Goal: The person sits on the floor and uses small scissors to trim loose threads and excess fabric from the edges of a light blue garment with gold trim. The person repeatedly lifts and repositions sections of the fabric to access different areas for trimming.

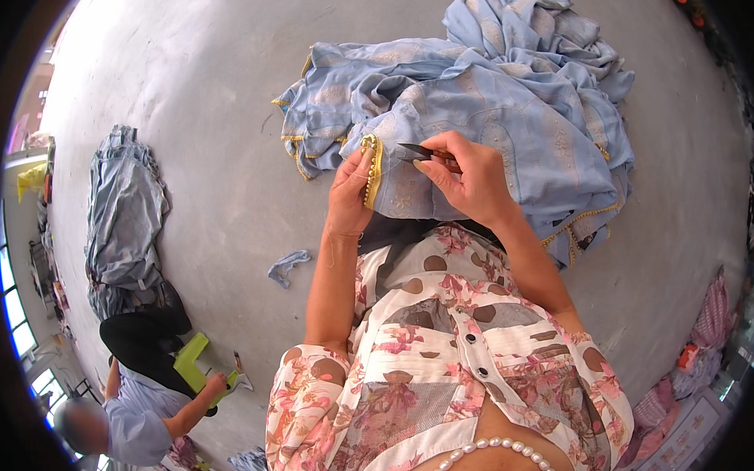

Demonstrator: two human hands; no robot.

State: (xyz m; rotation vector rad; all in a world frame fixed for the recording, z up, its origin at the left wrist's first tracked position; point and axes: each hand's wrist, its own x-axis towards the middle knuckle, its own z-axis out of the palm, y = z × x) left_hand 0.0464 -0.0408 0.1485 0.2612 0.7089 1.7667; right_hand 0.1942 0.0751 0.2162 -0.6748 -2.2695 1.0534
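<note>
A light blue embroidered garment point(489, 115) lies bunched over my lap and the floor in front of me. My left hand point(348, 195) is closed on its edge, pinching the yellow beaded trim point(376, 173) between thumb and fingers. Just right of that trim, my right hand point(475, 178) grips small black thread snips point(415, 149) whose pointed tips face left toward the edge. The blades look slightly apart, close above the cloth. A pale loose thread seems to hang by my left wrist.
On the grey floor point(218, 199), a blue cloth scrap point(289, 266) lies left of my arm. Farther left is a grey-blue fabric heap point(125, 215), with a seated co-worker point(142, 418) beside a green plastic object point(195, 362). Pink checked cloth point(712, 315) lies at the right rim.
</note>
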